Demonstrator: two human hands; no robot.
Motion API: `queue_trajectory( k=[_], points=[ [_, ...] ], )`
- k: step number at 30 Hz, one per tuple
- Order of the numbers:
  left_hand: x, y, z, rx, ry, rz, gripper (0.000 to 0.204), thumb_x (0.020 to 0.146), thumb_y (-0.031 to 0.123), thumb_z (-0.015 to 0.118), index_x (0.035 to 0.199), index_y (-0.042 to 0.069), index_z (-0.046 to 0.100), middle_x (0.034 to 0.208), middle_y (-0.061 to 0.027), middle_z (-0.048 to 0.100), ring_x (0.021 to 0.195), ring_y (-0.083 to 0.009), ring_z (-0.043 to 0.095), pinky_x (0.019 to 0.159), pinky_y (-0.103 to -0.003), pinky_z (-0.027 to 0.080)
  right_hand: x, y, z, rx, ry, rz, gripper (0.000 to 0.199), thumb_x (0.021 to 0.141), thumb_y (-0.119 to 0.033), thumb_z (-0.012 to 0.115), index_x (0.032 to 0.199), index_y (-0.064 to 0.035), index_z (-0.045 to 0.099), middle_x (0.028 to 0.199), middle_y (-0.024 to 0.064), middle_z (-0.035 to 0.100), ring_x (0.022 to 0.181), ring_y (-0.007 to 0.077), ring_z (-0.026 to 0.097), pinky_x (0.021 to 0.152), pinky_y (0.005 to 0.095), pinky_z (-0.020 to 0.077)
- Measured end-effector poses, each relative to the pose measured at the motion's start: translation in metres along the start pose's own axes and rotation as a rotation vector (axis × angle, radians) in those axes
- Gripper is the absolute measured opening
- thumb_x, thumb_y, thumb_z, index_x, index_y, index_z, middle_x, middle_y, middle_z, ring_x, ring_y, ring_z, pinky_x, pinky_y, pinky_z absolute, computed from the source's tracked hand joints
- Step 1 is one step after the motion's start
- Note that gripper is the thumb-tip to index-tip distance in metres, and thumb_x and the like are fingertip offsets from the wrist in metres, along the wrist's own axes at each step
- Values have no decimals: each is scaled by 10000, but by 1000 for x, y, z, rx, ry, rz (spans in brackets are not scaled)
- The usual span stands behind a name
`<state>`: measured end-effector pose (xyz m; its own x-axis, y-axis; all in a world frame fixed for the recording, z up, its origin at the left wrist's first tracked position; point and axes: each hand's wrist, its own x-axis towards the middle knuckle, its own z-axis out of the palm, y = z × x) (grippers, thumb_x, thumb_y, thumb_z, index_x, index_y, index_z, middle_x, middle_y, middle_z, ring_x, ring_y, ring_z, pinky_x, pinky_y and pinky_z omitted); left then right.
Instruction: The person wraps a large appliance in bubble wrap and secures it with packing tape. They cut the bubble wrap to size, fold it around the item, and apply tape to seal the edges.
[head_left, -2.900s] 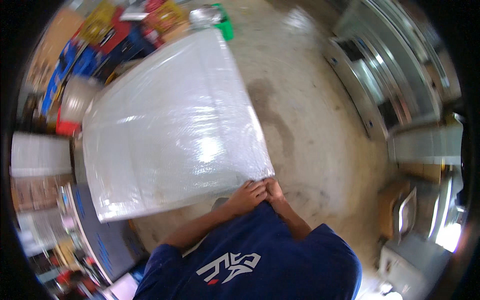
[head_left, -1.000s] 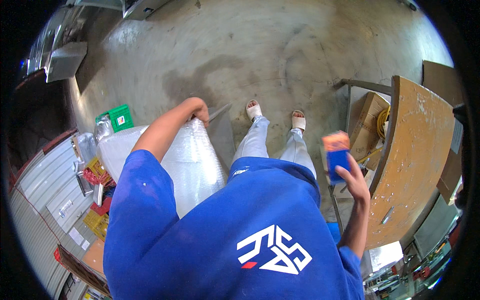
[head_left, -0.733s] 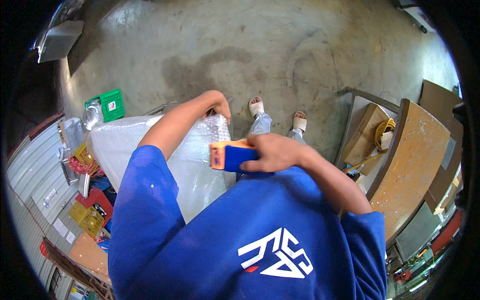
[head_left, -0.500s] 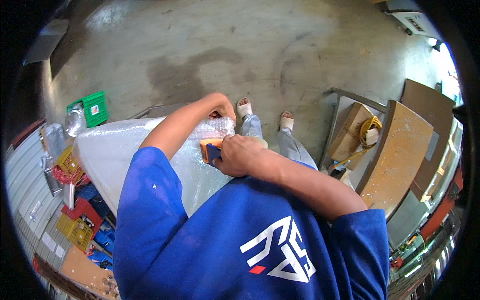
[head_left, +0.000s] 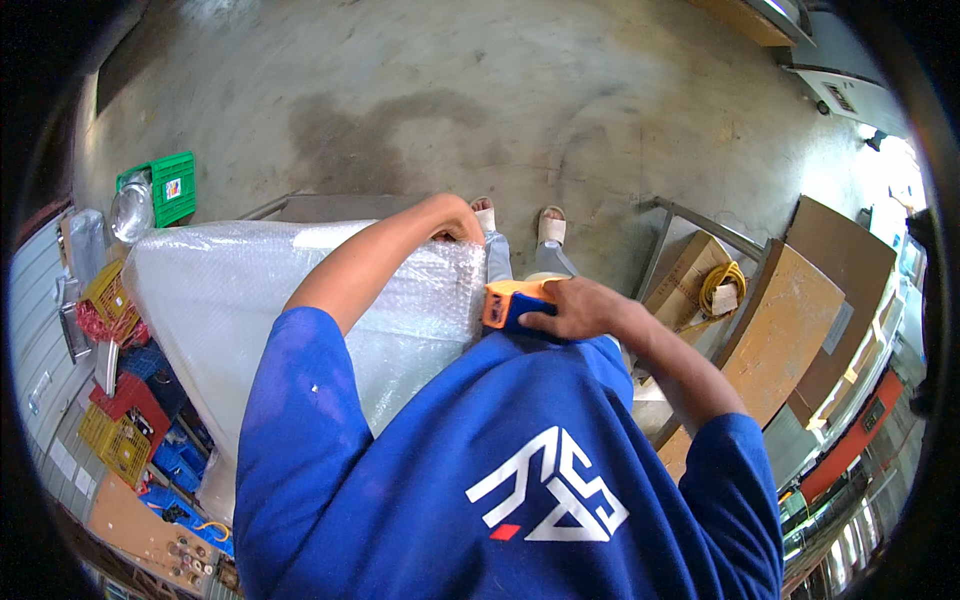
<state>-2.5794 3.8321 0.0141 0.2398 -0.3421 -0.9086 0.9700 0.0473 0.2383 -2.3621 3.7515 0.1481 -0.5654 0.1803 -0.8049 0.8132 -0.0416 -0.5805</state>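
Observation:
A large flat item wrapped in clear bubble wrap (head_left: 240,300) lies in front of me, to the left. My left hand (head_left: 460,217) is bent down over its far right corner, fingers curled round the edge of the wrap; the fingertips are hidden. In my right hand (head_left: 582,308) is an orange and blue tape dispenser (head_left: 510,305), just off the wrap's right edge and close to my shirt. My thumb lies along its blue side. A pale roll shows partly behind it.
A green crate (head_left: 175,190) stands beyond the wrapped item at the left, with yellow baskets (head_left: 115,440) nearer. To the right, a worn brown board (head_left: 790,320) leans beside a cardboard box with a yellow coiled cable (head_left: 720,285). My feet (head_left: 551,226) are on the concrete floor.
My right hand has drawn the tape dispenser to the right, away from the left hand and off the wrap. The left hand stays at the corner. My view has shifted slightly.

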Motion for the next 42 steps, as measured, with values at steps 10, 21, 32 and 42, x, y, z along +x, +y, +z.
queue_trajectory(
  k=[10,21,32,42],
  points=[
    [-11,-7,15,154,289,-138,301,723,265,724,809,-22,705,848,-167,711,722,-279,673,633,-388,525,159,97,24,39,-251,-408,900,852,-711,538,1320,56,503,1219,287,606,1146,402,586,982,440,451],
    [-30,68,159,1193,725,-58,395,910,306,519,1155,47,691,1145,-186,673,1152,-367,589,1104,-534,314,231,131,55,65,-61,-310,788,813,-727,540,1229,-65,645,1125,254,671,1082,397,634,942,441,487],
    [74,32,142,1189,-130,-475,495,945,484,434,1327,228,618,1342,-29,611,1263,-276,543,1016,-579,366,266,79,82,340,112,117,795,828,-699,532,1155,11,675,1242,253,624,1178,377,599,977,424,479],
    [56,74,101,960,-203,-610,529,878,471,565,1361,255,579,1404,-36,558,1331,-310,475,1066,-607,299,172,255,92,420,374,421,714,891,-679,449,1139,-63,714,1105,279,671,1100,335,657,977,430,484]
  ],
)
